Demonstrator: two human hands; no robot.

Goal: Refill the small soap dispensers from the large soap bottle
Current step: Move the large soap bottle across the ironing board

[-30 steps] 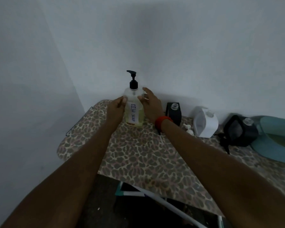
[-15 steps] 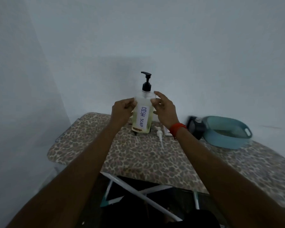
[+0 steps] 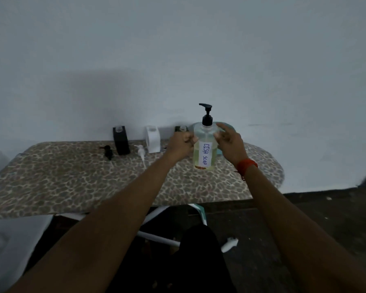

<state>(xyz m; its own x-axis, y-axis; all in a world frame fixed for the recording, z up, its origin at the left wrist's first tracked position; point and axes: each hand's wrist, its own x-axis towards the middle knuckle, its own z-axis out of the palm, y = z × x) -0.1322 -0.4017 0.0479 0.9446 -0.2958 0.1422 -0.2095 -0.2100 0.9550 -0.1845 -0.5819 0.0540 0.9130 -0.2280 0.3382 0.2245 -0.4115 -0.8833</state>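
A: Where was the large soap bottle (image 3: 204,144)?
B: Upright on the leopard-print board (image 3: 72,176), toward its right end, near the wall (image 3: 178,49). Clear body, yellowish liquid, black pump head on top, white label reading "DISH SOAP".
A: Hands?
B: One on each side. Left hand (image 3: 181,142) against the bottle's left flank, fingers curled in tight. Could not tell whether they pinched the bottle or only leaned on it. Right hand (image 3: 230,142) at the right shoulder, fingers loose and spread, thumb tip touching the plastic, forefinger raised. Red wristband (image 3: 246,166) on that wrist.
A: The small dispensers?
B: In a row along the wall, left of the bottle. Black dispenser (image 3: 120,140) farthest left, white dispenser (image 3: 153,138) next, both necks open. A third dispenser (image 3: 181,129), dark, mostly hidden behind the left hand.
A: Their pumps?
B: Black pump (image 3: 107,151) lay on the board just left of the black dispenser. White pump (image 3: 141,153) lay between the black and white ones, tube pointing toward the board's near edge.
A: Anything else?
B: Teal basin (image 3: 226,126) behind the bottle, only its rim showing.
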